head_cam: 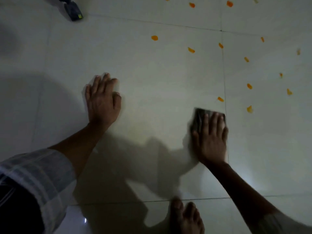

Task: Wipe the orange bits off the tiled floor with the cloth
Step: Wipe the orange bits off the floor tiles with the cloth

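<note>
The cloth (200,119) lies flat on the tiled floor (152,68) under my right hand (210,137), a dark, roughly square fold with a faint sheen, its far edge showing past my fingertips. That hand presses it down with straight, slightly spread fingers, palm flat, gripping nothing. The orange bits (220,99) are scattered ahead and to the right of the cloth, the nearest just beyond its far right corner, the rest spread well apart toward the top of the view. They are small, irregular and soft-looking, some rounded, some elongated like smears. My left hand (103,98) is planted on the tile well to the left, fingers straight and close together, bracing my weight. The tile is pale, glossy and hard, with thin dark grout lines; it throws back reflections, so I judge it slippery. From here a bit could smear into a streak rather than lift if I push too lightly, or get flicked sideways off the cloth's edge. Bits lying on the grout line may lodge in it. My bracing hand could slide on the polished surface. My bare foot (185,217) sits near the bottom edge, and a dark object (73,11) lies far off at top left.
</note>
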